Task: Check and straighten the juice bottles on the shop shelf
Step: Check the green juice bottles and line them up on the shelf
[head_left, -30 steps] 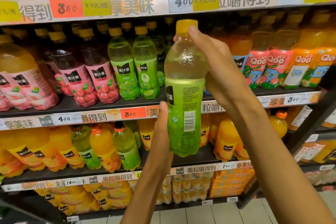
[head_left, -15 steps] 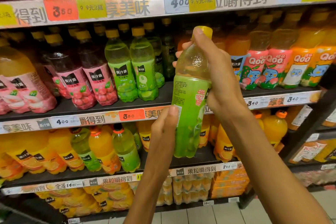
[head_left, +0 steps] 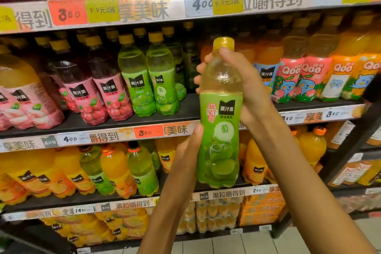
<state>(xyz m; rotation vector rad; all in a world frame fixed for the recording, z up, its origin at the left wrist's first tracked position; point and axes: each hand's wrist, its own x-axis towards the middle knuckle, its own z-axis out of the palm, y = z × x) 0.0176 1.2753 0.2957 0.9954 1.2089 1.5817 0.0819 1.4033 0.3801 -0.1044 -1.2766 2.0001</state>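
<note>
I hold a green grape juice bottle (head_left: 221, 130) with a yellow cap (head_left: 223, 43) upright in front of the middle shelf (head_left: 185, 110). Its front label with the black logo faces me. My right hand (head_left: 251, 88) grips the clear upper part just under the cap, fingers wrapped round the far side. My left hand (head_left: 185, 156) holds the lower left side of the label, thumb on the front and fingers hidden behind the bottle. Two matching green bottles (head_left: 150, 80) stand on the shelf just to the left.
Red-labelled dark juice bottles (head_left: 97, 90) fill the shelf's left part, and orange and peach Qoo bottles (head_left: 309, 76) the right. The lower shelf (head_left: 127, 204) carries orange and green bottles. A dark upright post (head_left: 350, 142) stands at the right.
The bottle has turned in my hands from its barcode side to its front label. It also sank a little and my right hand slid round its neck.
</note>
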